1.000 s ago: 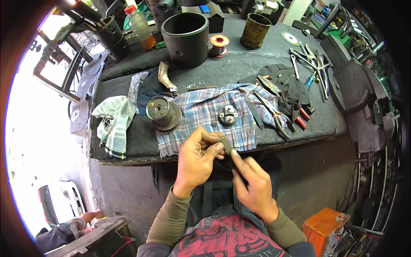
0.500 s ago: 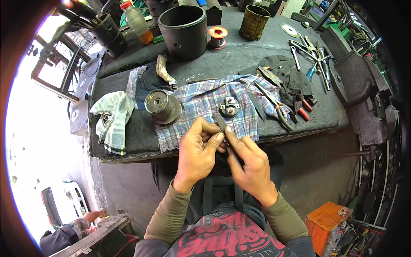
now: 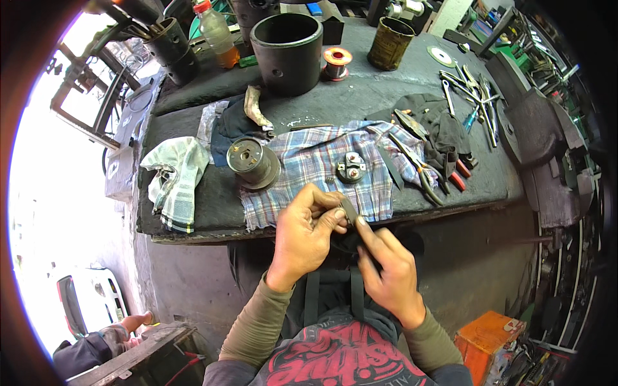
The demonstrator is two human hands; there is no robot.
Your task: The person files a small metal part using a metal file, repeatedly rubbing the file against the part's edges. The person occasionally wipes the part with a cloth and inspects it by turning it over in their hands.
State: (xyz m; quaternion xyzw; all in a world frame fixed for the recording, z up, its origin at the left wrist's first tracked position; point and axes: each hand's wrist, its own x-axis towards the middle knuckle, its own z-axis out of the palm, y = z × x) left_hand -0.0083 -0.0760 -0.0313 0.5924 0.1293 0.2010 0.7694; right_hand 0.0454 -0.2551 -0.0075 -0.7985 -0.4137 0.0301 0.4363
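In front of the bench's near edge my left hand [image 3: 301,235] pinches a small piece between thumb and fingers; the fingers mostly hide it. My right hand [image 3: 391,273] grips a flat, narrow, dark file [image 3: 349,208], its end lying against the left fingertips. Beyond them a plaid cloth [image 3: 309,149] is spread on the bench. On it rests a round black terminal cap [image 3: 351,168] with metal studs, and a small spring [image 3: 329,179] lies beside that. A metal cylinder with a flanged end [image 3: 252,163] stands at the cloth's left side.
Pliers [image 3: 418,174] and a dark rag [image 3: 444,122] lie to the right, near several more tools [image 3: 476,96]. A large black pipe section [image 3: 286,61], a solder spool [image 3: 337,64], a rusty can [image 3: 391,45] and a bottle [image 3: 217,35] stand behind. An orange box [image 3: 486,344] is at lower right.
The view has shifted slightly, so the bench things sit a little farther right. My right hand and the file have drawn back slightly, right and toward me, relative to my left hand.
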